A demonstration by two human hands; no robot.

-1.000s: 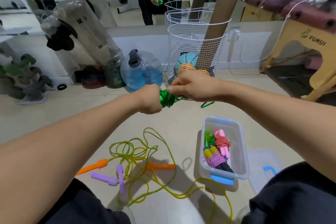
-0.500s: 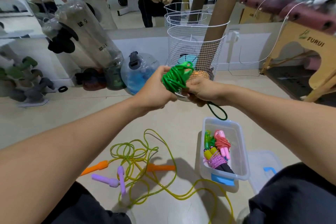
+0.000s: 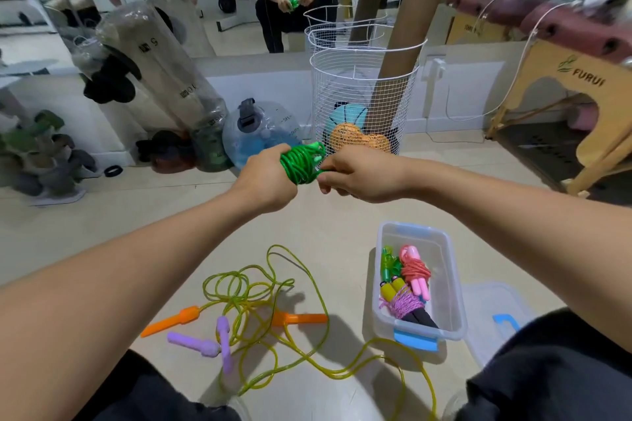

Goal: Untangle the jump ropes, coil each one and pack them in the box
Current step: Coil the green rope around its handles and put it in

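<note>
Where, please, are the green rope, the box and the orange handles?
green rope (image 3: 301,164), head view, middle of the coil.
box (image 3: 453,287), head view, right wall.
orange handles (image 3: 171,319), head view, left handle's shaft.

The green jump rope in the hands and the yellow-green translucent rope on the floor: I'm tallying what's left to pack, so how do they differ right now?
The green jump rope is wound into a tight bundle; the yellow-green translucent rope sprawls in loose, crossing loops. The green one is held up between the left hand and right hand; the yellow-green one lies on the floor, touched by neither hand. Neither is in the clear plastic box yet.
</note>
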